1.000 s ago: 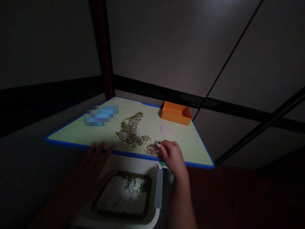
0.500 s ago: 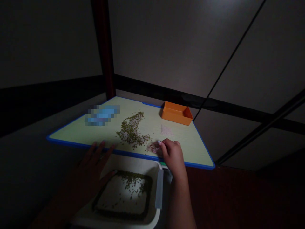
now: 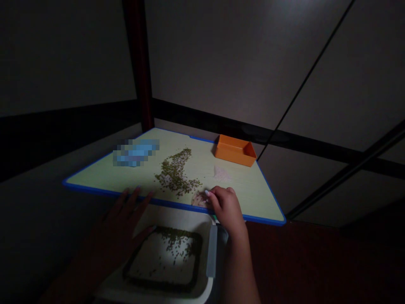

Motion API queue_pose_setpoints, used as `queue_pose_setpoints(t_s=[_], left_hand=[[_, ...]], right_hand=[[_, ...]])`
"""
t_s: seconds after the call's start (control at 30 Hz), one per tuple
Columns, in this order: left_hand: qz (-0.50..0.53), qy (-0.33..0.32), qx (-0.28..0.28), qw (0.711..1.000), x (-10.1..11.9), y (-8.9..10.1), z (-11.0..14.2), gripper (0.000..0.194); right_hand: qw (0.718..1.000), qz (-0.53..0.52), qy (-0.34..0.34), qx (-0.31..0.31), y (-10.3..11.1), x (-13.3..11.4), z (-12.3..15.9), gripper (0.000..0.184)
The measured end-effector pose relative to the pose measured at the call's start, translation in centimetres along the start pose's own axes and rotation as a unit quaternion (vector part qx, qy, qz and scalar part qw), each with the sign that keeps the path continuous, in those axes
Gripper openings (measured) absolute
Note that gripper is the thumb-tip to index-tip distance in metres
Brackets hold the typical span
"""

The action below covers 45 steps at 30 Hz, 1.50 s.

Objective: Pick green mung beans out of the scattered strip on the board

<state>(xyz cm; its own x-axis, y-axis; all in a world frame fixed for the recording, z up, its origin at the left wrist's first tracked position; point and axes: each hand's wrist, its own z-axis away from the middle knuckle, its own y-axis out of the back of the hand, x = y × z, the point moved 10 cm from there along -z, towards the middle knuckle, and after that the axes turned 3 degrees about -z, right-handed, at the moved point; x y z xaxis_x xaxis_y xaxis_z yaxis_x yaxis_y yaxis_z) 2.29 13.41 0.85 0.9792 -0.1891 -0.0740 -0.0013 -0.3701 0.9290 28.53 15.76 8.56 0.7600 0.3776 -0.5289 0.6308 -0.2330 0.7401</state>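
Observation:
My right hand (image 3: 226, 207) is over the front of the tabletop, fingers curled together. What its fingertips hold, if anything, is too small to make out. Just beside them lies a small patch of pale pinkish grains (image 3: 198, 200), partly hidden by the hand. A larger spread of small green beans (image 3: 177, 175) mixed with pale grains covers the middle of the tabletop (image 3: 249, 192). My left hand (image 3: 122, 223), dim in the shadow, has its fingers spread at the blue front edge, above the white bin (image 3: 207, 291). Green beans also lie on the bin's floor.
An orange open box (image 3: 234, 156) stands at the back right of the tabletop. In front of it is a little heap of pale grains (image 3: 220, 172). A blurred-out blue item (image 3: 136, 153) lies at the left. Cabinet panels (image 3: 209, 59) rise behind.
My right hand has shifted slightly left and toward the front edge, its fingertips still by the small patch of grains. My left hand stays where it was.

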Motion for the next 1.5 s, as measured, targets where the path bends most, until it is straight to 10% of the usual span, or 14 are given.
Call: queue_pose_setpoints(t_s=[1.03,1.5], left_hand=[[0.015,0.002,-0.011,1.0,0.2,0.3,-0.1,0.069],[0.016,0.0,-0.009,1.0,0.0,-0.4,0.2,0.07]], right_hand=[[0.999,-0.041,0.008,0.014,-0.1,-0.4,-0.3,0.03],[0.99,0.12,-0.047,0.059,0.1,0.2,-0.6,0.031]])
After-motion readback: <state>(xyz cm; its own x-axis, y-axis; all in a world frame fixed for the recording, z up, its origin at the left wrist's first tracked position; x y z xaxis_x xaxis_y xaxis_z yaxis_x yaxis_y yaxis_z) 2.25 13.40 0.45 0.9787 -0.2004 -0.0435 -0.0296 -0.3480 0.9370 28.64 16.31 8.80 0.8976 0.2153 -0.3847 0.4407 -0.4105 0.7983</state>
